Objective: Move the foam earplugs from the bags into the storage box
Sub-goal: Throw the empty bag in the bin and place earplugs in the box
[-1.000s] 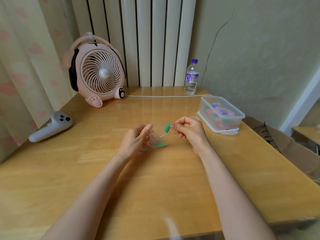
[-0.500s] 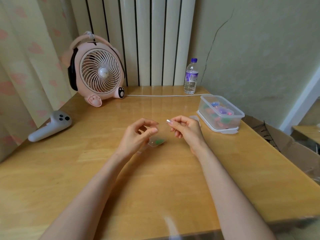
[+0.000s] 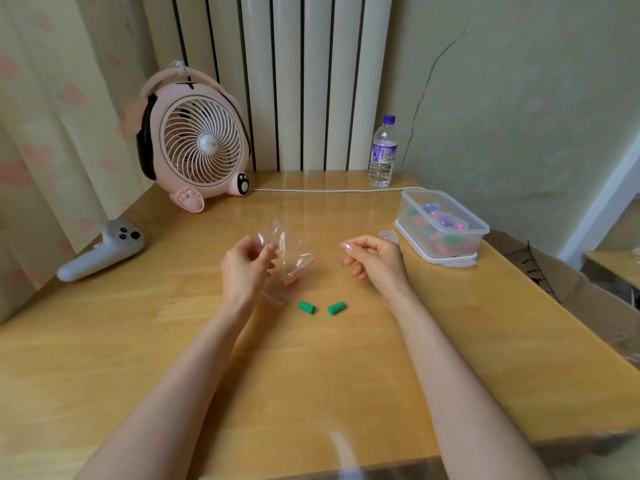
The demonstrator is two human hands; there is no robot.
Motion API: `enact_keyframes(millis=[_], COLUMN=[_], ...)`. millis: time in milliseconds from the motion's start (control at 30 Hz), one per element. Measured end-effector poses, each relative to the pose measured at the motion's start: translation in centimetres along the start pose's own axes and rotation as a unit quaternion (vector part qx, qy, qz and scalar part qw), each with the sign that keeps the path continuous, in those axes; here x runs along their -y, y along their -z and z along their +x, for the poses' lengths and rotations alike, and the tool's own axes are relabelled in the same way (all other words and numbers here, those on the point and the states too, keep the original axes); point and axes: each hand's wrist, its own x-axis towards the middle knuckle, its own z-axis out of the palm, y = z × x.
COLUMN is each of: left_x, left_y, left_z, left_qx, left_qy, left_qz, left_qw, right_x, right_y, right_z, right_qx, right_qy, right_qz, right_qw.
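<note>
Two green foam earplugs lie on the wooden table [image 3: 346,375] between my hands, one on the left [image 3: 307,307] and one on the right [image 3: 336,308]. My left hand [image 3: 246,268] pinches a small clear bag [image 3: 290,255] by its bottom, so its red-striped mouth hangs down above the table. My right hand [image 3: 375,261] hovers to the right with its fingers curled and nothing visible in them. The clear storage box [image 3: 441,226] stands at the right, open, with several coloured earplugs inside.
A pink fan [image 3: 197,147] stands at the back left with a white cable [image 3: 332,190] running right. A water bottle [image 3: 382,152] is at the back. A grey controller [image 3: 100,249] lies at the left. A cardboard box [image 3: 588,306] sits beyond the table's right edge.
The bag was turned mouth-down and lifted by my left hand. Both green earplugs now lie loose on the table. My right hand no longer pinches an earplug.
</note>
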Motion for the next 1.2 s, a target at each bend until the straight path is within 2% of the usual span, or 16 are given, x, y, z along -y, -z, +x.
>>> enact_keyframes(millis=[133,267,333,400,467,567,700,800,867,967,1033,1067,1133,1200], left_x=[1.2,0.5,0.0,-0.7,-1.4,-1.5,-1.4,-1.7,-1.8,-1.8,-2.0,-2.1,-2.6,-3.1], left_y=[0.3,0.4,0.3,-0.3,-0.8,-1.3,-1.4,-1.3,-1.3,-1.4,-1.6,-1.7,-1.7,-1.6], left_z=[0.3,-0.1,-0.2,-0.8,-1.8,-2.5,-2.5,-2.7,-2.8,-2.8,-2.8,-2.9,-3.0,-3.2], left_qx=[-0.036,-0.075,-0.05,0.01,0.07,0.116,0.138,0.147,0.15,0.145,0.139,0.142,0.163,0.19], left_qy=[0.063,0.021,-0.027,-0.074,-0.111,-0.167,-0.169,-0.168,-0.163,-0.151,-0.126,-0.098,-0.027,0.029], left_qz=[0.158,0.188,0.184,0.16,0.139,0.153,0.141,0.125,0.122,0.118,0.083,0.042,-0.067,-0.156], left_qw=[0.985,0.979,0.981,0.984,0.981,0.967,0.966,0.967,0.968,0.971,0.979,0.984,0.984,0.969], right_x=[-1.1,-2.4,-2.5,-2.4,-2.2,-2.0,-2.4,-3.7,-4.0,-2.4,-0.5,0.5,1.7,1.9], right_y=[-0.2,-0.2,0.0,0.3,0.8,1.6,2.0,2.0,2.1,1.9,1.1,0.7,0.0,-0.4], right_z=[0.5,1.1,1.2,1.5,2.2,3.9,5.5,6.4,6.7,5.9,4.1,2.9,0.6,-0.9], right_qx=[-0.027,-0.076,-0.085,-0.096,-0.123,-0.168,-0.165,-0.176,-0.186,-0.16,-0.083,-0.024,0.079,0.127], right_qy=[-0.024,-0.036,-0.04,-0.032,-0.016,-0.005,-0.056,-0.062,-0.048,-0.03,-0.008,0.005,0.044,0.086], right_qz=[-0.096,-0.13,-0.138,-0.183,-0.244,-0.334,-0.465,-0.496,-0.478,-0.34,-0.188,-0.11,-0.027,-0.018], right_qw=[0.995,0.988,0.986,0.978,0.962,0.927,0.868,0.848,0.857,0.926,0.979,0.994,0.996,0.988])
